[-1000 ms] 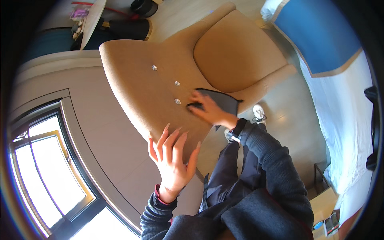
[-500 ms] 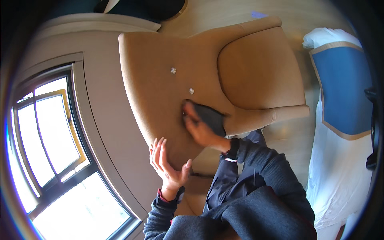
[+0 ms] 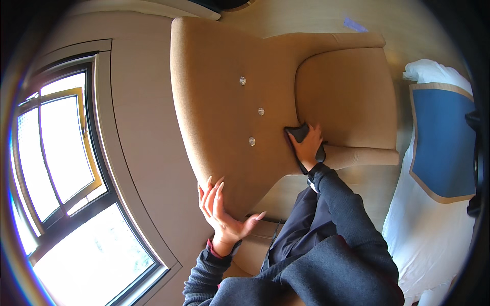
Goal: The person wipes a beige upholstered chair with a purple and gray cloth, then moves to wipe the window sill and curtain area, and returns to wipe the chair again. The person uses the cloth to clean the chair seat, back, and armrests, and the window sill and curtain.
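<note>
A tan upholstered armchair [image 3: 214, 117] with a tall back fills the middle of the view. Three clear, faceted buttons [image 3: 261, 111] dot the inside of its backrest. My right hand [image 3: 309, 147] grips a dark cloth [image 3: 298, 133] and presses it where the backrest meets the near armrest [image 3: 362, 157], beside the seat cushion [image 3: 349, 97]. Part of the cloth is hidden under the palm. My left hand [image 3: 222, 217] lies on the near upper edge of the backrest, fingers stretched out and thumb apart, holding nothing.
On the left, a window [image 3: 56, 148] with a yellow-edged opening pane is set in a pale wall [image 3: 143, 127]. To the right is white bedding [image 3: 423, 245] with a blue, tan-bordered runner [image 3: 441, 140]. A small purple item [image 3: 354, 24] lies on the floor beyond the chair.
My right hand has moved the cloth rightward, from the backrest's middle to its base near the armrest, uncovering a third button. My left hand stays on the edge. The view has shifted.
</note>
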The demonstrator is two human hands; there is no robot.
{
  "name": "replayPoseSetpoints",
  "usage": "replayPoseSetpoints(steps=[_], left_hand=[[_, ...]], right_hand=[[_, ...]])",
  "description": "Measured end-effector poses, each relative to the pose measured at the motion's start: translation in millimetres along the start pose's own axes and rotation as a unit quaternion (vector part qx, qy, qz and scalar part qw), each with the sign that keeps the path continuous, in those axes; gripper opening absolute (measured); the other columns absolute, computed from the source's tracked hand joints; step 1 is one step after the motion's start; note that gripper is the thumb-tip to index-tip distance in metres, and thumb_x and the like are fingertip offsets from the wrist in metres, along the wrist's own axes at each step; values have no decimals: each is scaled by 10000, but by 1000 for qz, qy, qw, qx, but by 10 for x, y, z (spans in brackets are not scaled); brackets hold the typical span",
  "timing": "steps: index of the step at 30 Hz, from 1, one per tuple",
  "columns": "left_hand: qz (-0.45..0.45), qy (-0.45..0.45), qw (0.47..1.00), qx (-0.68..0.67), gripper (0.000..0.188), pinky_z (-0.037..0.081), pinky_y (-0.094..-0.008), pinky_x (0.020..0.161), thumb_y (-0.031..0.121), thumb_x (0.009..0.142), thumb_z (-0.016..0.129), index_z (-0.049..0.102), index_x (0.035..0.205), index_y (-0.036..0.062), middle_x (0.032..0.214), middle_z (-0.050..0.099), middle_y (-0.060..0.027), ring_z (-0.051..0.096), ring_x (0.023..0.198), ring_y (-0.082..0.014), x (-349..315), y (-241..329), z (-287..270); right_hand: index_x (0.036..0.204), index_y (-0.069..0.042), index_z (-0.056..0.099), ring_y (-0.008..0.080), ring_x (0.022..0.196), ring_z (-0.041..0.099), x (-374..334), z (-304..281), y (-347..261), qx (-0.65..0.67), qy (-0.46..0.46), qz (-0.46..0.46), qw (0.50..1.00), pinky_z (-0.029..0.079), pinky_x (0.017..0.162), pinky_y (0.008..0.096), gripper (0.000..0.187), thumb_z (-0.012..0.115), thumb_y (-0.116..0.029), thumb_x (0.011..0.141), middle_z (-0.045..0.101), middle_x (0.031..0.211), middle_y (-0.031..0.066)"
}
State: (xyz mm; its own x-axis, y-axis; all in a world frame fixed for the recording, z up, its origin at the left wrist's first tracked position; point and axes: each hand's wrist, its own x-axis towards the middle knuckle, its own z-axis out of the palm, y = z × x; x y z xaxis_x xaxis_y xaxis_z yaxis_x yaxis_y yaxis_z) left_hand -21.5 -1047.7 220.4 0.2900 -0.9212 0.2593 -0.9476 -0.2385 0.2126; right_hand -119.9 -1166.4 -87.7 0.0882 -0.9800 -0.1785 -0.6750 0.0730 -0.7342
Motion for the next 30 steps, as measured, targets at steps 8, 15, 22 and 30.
replayPoseSetpoints(steps=[8, 15, 22, 30], left_hand=[[20, 2, 1000, -23, 1037, 275, -591, 1101, 651, 685, 769, 377, 1406, 17, 1319, 537, -188, 459, 1266, -403, -5, -16, -6], [27, 32, 998, -39, 1041, 270, -580, 1106, 671, 704, 737, 368, 1394, -15, 1382, 482, -191, 436, 1298, -388, -2, -26, -2], [-2, 22, 999, -39, 1012, 278, -590, 1100, 628, 738, 734, 332, 1423, 1, 1347, 509, -219, 481, 1255, -416, -63, -57, 33], [-106, -170, 964, 173, 900, 122, -622, 1156, 399, 751, 799, 375, 1457, 36, 1456, 369, -241, 239, 1417, -450, 320, 357, -86]], right_hand=[[1270, 125, 490, 458, 1324, 387, -143, -102, -697, 153, -205, 244, 935, 321, 1093, 458, 868, 512, -654, 886, 441, 1382, 347], [1484, 39, 289, 419, 1474, 109, -337, -860, -2069, 424, -252, -227, 840, 90, 1186, 474, 607, 374, -367, 1042, 182, 1563, 292], [1539, -49, 220, 390, 1492, 101, 264, -49, -1650, 403, -118, -320, 850, 92, 1163, 578, 667, 485, -263, 966, 127, 1616, 192], [1466, 6, 331, 390, 1395, 336, 469, 441, -327, 231, -200, 68, 950, 320, 1123, 406, 499, 422, -169, 1008, 339, 1502, 249]])
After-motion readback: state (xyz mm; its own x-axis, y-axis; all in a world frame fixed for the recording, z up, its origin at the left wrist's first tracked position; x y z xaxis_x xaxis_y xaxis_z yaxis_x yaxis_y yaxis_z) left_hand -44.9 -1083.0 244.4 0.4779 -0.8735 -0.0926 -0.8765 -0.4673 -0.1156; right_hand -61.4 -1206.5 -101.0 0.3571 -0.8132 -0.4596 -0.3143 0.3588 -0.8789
